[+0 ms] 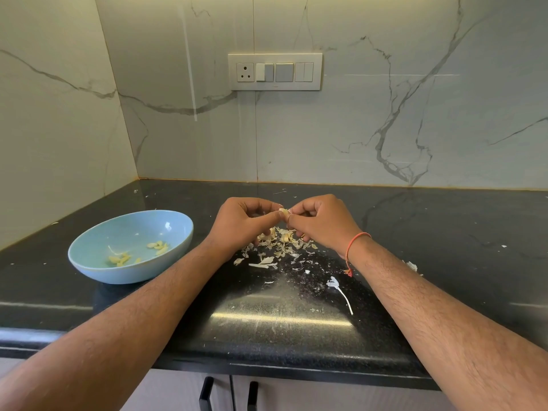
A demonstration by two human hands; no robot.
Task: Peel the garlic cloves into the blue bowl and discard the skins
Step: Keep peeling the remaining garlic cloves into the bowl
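Above the black counter, my left hand [243,221] and my right hand [320,221] meet fingertip to fingertip and together pinch one small garlic clove [283,211]. Directly under the hands lies a heap of papery garlic skins and unpeeled cloves [281,241]. To the left stands the blue bowl [89,247], holding several peeled yellowish cloves [158,247] and a few shreds of skin.
Loose skin flakes trail toward the front of the black counter [444,232], including a long white strip [341,289]. Marble walls close the back and left sides. A switch panel [275,71] is on the back wall. Cabinet handles show below the counter edge.
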